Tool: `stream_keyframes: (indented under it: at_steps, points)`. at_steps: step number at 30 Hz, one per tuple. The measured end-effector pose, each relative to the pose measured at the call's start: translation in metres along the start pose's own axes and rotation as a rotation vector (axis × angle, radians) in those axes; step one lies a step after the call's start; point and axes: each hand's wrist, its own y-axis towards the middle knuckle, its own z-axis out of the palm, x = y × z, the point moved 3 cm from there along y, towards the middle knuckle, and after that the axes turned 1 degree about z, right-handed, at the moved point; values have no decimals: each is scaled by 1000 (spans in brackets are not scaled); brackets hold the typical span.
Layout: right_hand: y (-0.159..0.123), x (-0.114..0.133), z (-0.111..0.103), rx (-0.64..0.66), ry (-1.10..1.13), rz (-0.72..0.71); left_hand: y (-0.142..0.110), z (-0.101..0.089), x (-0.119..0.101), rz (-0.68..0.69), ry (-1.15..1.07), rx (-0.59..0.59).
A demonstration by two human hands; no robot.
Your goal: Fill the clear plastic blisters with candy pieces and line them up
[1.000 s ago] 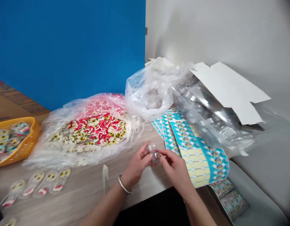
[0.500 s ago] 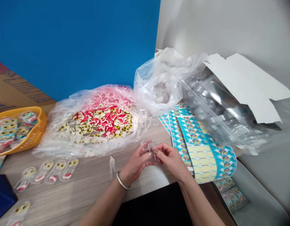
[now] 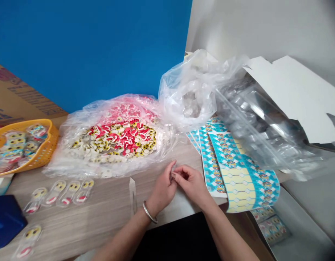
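Observation:
My left hand [image 3: 164, 189] and my right hand [image 3: 191, 184] meet over the table edge, with fingers closed around a small clear plastic case. The hands now hide nearly all of that case. Right thumb and fingertips pinch against the left fingers. Just left of my left hand, tweezers [image 3: 133, 194] with a pale tip lie on the table. Behind the hands is an open clear bag [image 3: 140, 165] of loose eye pieces and red-and-white mouth pieces [image 3: 126, 139]. To the right lie blue and yellow printed sticker sheets [image 3: 238, 185].
Several clear cases with eyes and mouths [image 3: 72, 194] lie at left, near a dark blue box [image 3: 6, 221]. An orange basket [image 3: 44, 156] holds filled packs. A clear bag [image 3: 189, 98] and a bag of plastic shells [image 3: 254, 112] stand behind.
The clear case, visible between my fingers before, is now mostly covered as my left hand has turned and closed over it. The view has shifted slightly.

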Motion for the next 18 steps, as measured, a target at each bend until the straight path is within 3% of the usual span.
stream_keyframes:
  at_steps: [3,6,18]
  points:
    - [-1,-1,4,49,189,72,-3,0,-3,-28,65,129]
    - [-1,0,1,95,293,128,-5,-1,0,-135,-40,267]
    - [-8,10,-5,32,259,96,-7,4,6,-195,-374,197]
